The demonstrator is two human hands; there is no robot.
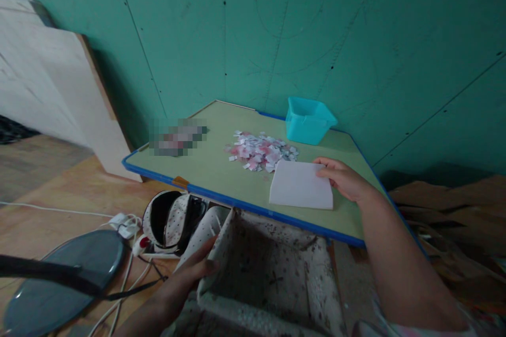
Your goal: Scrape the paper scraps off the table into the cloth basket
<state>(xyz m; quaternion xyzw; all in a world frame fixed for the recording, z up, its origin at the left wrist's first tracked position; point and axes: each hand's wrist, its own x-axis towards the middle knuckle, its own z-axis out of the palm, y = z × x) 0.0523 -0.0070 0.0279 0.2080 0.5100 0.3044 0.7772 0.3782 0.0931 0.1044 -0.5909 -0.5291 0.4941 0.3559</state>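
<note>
White, a flat pad (pixel 302 184) is lying at the near right of the pale green worktop (pixel 219 172), its far left corner coming up close to a heap of white and pink paper scraps (pixel 263 151); contact between the two is hard to tell. Right hand (pixel 336 176): pinching the pad at its right edge, thumb on top, fingers curling around the far corner. Left hand (pixel 203 263): closing on the left wall of a stained, spotted box (pixel 245 314), which is sitting open just below the near blue edging. What is supporting the box is not showing.

Step in hand, as judged: working the pad beside the scraps while steadying the box at the edge. The heap is lying mid-worktop, well apart from that edge. Any next stroke of the pad is calling for a low, flat angle behind the scraps and for the box rim staying tight against the edging; a gap there could be letting pieces fall to the floor.

Surroundings: a turquoise plastic bin (pixel 306 129) is standing at the far right; a pixelated item (pixel 179 137) is lying left, unidentifiable.
</note>
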